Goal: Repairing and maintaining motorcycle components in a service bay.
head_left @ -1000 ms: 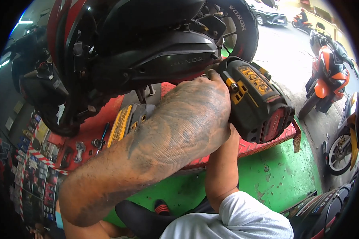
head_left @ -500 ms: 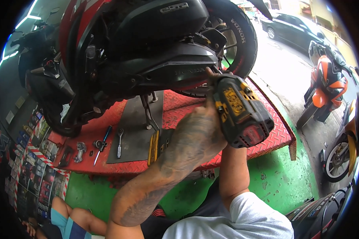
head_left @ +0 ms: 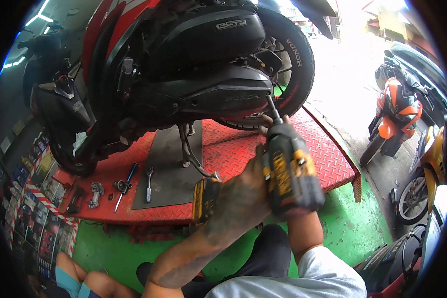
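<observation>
Left hand (head_left: 254, 180) clasps the impact driver (head_left: 289, 166), apparently aiming its bit (head_left: 273, 108) toward eleven o'clock; right hand (head_left: 266, 121), mostly hidden, cannot be read.

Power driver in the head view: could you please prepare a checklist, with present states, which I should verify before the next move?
1. Left hand closed on the handle of the power driver: ok.
2. Right hand supporting the driver's nose: cannot tell; fingers show beside it, but the rest is mostly hidden.
3. Bit fitted in the nose: ok, it sticks out in front.
4. Bit tip seated on a fastener: cannot tell; it is at the right end of the black cover, contact unclear.
5. Ratchet away from the driver: ok, it lies on the dark mat.
6. Gloves worn: not ok, the left hand is bare.
</observation>
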A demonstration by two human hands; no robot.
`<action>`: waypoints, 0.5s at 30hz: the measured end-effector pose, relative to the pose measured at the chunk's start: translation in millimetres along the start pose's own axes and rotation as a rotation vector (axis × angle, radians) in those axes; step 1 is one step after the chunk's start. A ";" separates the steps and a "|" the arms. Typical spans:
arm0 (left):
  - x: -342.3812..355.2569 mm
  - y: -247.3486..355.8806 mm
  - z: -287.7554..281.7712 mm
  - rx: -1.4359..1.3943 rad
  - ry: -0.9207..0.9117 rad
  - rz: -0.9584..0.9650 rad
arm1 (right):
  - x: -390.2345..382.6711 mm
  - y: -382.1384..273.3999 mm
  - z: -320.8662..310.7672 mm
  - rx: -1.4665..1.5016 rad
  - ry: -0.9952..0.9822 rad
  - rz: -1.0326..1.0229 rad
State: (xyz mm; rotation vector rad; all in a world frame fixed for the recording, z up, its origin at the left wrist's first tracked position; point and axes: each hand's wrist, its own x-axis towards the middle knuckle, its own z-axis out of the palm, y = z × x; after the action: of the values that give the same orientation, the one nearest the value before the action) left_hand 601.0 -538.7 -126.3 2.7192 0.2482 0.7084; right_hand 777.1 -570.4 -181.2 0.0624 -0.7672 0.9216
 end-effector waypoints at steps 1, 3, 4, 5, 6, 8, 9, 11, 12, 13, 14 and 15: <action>-15.2 -9.3 -1.4 -0.111 -0.017 0.024 | -8.5 -4.1 11.4 -0.521 0.203 -0.066; -43.3 -42.6 -5.2 -0.246 -0.062 0.003 | -17.7 -2.7 0.2 -0.999 0.542 -0.022; -62.5 -48.7 -13.5 -0.212 -0.093 -0.080 | -27.5 -10.5 -3.9 -1.131 0.567 -0.060; -78.4 -56.8 -19.9 -0.185 -0.135 -0.159 | -38.8 -24.1 -8.9 -1.272 0.576 -0.099; -89.9 -64.3 -29.2 -0.147 -0.173 -0.236 | -50.0 -36.2 -11.1 -1.409 0.574 -0.140; -92.7 -85.1 -47.8 0.101 -0.160 -0.054 | -69.7 -49.6 -22.8 -1.436 0.615 -0.174; -95.3 -83.7 -59.9 0.374 -0.104 0.126 | -72.1 -48.5 -27.8 -1.460 0.564 -0.221; -69.7 -98.5 -38.4 0.348 -0.112 0.110 | -93.2 -49.7 -31.6 -1.497 0.682 -0.238; -51.0 -101.6 -26.2 0.359 -0.101 0.093 | -103.4 -50.4 -31.9 -1.523 0.744 -0.254; -31.0 -98.2 -20.0 0.456 -0.210 0.092 | -107.9 -47.7 -31.6 -1.523 0.752 -0.253; -11.4 -92.4 -13.2 0.552 -0.317 0.087 | -112.4 -43.0 -29.7 -1.456 0.824 -0.282; 9.6 -89.0 2.5 0.598 -0.342 0.133 | -119.5 -40.5 -27.8 -1.399 0.902 -0.314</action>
State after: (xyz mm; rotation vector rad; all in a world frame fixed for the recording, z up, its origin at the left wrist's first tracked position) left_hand 602.8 -453.9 -154.9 3.3902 0.2246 0.1999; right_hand 779.4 -668.5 -265.2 -1.3324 -0.3773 -0.0843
